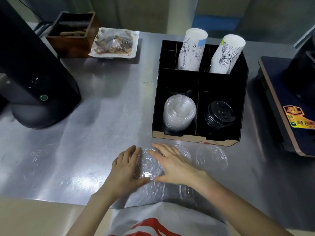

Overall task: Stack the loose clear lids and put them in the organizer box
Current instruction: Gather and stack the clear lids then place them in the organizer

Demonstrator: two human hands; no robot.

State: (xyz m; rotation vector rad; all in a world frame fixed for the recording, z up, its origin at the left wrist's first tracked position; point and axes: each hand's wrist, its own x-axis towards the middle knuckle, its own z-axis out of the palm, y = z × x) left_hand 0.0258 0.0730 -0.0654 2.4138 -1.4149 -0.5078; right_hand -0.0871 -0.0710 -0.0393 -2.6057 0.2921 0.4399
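My left hand (125, 169) curls around the left rim of a clear lid (147, 165) on the steel counter. My right hand (173, 163) lies flat over that lid's right side, fingers together and pointing left. Another clear lid (185, 151) peeks out behind my right hand, and one more (211, 157) lies free to the right. Further clear lids (153, 191) sit near the counter's front edge below my hands. The black organizer box (242, 99) stands behind, with a stack of clear lids (179, 111) in its front left compartment.
Black lids (219, 114) fill the box's front right compartment; two sleeves of paper cups (192, 48) stand in the back. A black machine (34, 79) stands at left, a wrapped food tray (115, 43) and wooden box (71, 31) behind, another appliance (289, 103) at right.
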